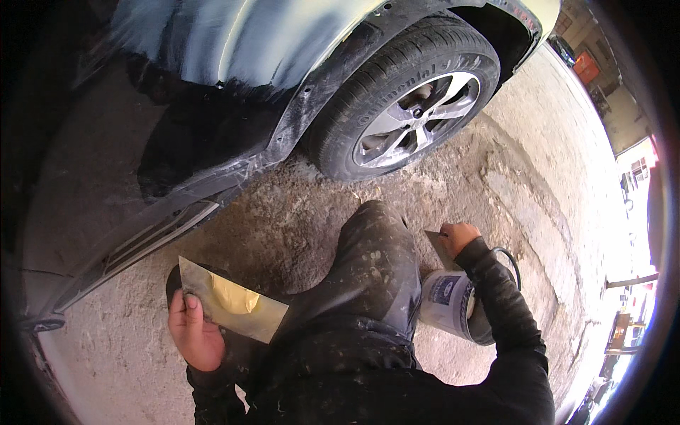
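Note:
My left hand (196, 333) grips a flat metal plate (265, 316) at its left end, thumb on top. A smooth dab of yellow body filler (235, 294) lies on the plate. On the right, my right hand (458, 236) is closed around a thin, flat spreader (440, 249), held above a bucket. That pale bucket (439, 301) with a dark handle lies or leans beside my right leg; I cannot tell which. In front of me is a dark car panel (205, 120) with a whitish, smeared patch (241, 42) above the wheel arch.
A car wheel (418, 113) with silver spokes and a black tyre stands ahead of my knee. The car's lower sill (152, 237) runs along the left. Rough concrete floor (528, 191) stretches away to the right. My bent leg (375, 262) rises between the two hands.

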Demonstrator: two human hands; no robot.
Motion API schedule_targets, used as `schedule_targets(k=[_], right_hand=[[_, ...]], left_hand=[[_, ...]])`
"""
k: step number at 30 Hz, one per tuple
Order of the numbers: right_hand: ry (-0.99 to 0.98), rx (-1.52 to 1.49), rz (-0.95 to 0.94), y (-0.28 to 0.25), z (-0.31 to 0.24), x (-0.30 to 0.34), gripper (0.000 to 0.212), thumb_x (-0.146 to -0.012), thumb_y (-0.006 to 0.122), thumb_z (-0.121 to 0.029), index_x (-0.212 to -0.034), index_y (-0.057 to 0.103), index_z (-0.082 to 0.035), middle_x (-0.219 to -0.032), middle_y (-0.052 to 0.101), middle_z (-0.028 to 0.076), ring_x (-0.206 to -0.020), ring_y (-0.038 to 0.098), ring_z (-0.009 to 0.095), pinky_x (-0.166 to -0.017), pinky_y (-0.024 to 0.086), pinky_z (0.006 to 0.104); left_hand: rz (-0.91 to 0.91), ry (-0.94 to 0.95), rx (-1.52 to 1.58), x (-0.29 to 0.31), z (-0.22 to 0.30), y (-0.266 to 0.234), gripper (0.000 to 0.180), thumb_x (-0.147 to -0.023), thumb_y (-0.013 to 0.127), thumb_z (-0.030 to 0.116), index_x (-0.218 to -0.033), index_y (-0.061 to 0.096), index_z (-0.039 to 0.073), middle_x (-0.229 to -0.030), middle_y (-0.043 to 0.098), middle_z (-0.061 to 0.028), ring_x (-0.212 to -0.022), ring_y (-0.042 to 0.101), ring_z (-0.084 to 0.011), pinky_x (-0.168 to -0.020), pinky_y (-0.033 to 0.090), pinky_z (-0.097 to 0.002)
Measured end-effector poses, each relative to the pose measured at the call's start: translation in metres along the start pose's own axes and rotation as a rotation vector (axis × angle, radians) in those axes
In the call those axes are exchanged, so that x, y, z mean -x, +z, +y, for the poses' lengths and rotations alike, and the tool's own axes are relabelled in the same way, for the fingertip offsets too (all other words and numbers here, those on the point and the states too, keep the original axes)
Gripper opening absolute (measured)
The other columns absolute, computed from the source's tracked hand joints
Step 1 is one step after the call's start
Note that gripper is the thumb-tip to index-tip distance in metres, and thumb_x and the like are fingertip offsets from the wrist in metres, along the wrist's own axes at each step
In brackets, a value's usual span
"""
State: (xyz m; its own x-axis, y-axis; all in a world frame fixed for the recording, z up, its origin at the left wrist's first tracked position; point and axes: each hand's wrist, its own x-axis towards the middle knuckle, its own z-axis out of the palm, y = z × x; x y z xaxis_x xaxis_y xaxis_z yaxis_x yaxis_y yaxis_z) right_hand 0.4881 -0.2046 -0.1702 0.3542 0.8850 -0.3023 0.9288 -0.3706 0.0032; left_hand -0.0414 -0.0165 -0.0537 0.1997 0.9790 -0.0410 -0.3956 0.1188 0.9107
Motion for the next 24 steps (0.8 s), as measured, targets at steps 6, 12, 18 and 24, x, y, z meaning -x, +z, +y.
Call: schedule_targets(k=[6, 12, 18, 24], right_hand=[[-0.039, 0.319, 0.207, 0.036, -0.077, 0.019, 0.013, -0.093, 0.06, -0.021, -0.085, 0.065, -0.012, -0.076, 0.073, 0.009, -0.069, 0.073, 0.028, -0.064, 0.054, 0.0457], [-0.323, 0.298, 0.47, 0.054, -0.119, 0.05, 0.012, -0.083, 0.061, -0.022, -0.081, 0.061, -0.011, -0.075, 0.062, 0.005, -0.071, 0.064, 0.022, -0.069, 0.049, 0.0393], [-0.468, 0.267, 0.34, 0.035, -0.109, 0.069, 0.013, -0.084, 0.061, -0.022, -0.084, 0.063, -0.01, -0.078, 0.065, 0.006, -0.075, 0.068, 0.024, -0.071, 0.052, 0.0396], [-0.173, 0.23, 0.251, 0.007, -0.055, 0.058, 0.016, -0.091, 0.062, -0.022, -0.095, 0.074, -0.012, -0.09, 0.075, 0.005, -0.082, 0.074, 0.026, -0.071, 0.056, 0.0417]], left_hand=[[0.007, -0.001, -0.019, 0.001, -0.002, 0.0, 0.026, -0.11, 0.059, 0.016, -0.124, 0.059, -0.005, -0.119, 0.068, -0.0112, -0.108, 0.067, -0.0189, -0.097, 0.054, -0.0345], [-0.058, 0.011, 0.036, 0.0, -0.002, -0.004, 0.025, -0.11, 0.058, 0.016, -0.124, 0.058, -0.005, -0.121, 0.068, -0.0129, -0.108, 0.068, -0.0206, -0.096, 0.056, -0.0356], [-0.03, -0.014, 0.034, -0.003, -0.01, 0.001, 0.025, -0.11, 0.058, 0.016, -0.123, 0.058, -0.006, -0.122, 0.069, -0.0135, -0.11, 0.069, -0.022, -0.097, 0.056, -0.0365], [-0.111, 0.005, 0.042, -0.006, -0.011, -0.006, 0.037, -0.111, 0.055, 0.018, -0.137, 0.056, -0.007, -0.128, 0.068, -0.0156, -0.115, 0.068, -0.0222, -0.099, 0.055, -0.0371]])
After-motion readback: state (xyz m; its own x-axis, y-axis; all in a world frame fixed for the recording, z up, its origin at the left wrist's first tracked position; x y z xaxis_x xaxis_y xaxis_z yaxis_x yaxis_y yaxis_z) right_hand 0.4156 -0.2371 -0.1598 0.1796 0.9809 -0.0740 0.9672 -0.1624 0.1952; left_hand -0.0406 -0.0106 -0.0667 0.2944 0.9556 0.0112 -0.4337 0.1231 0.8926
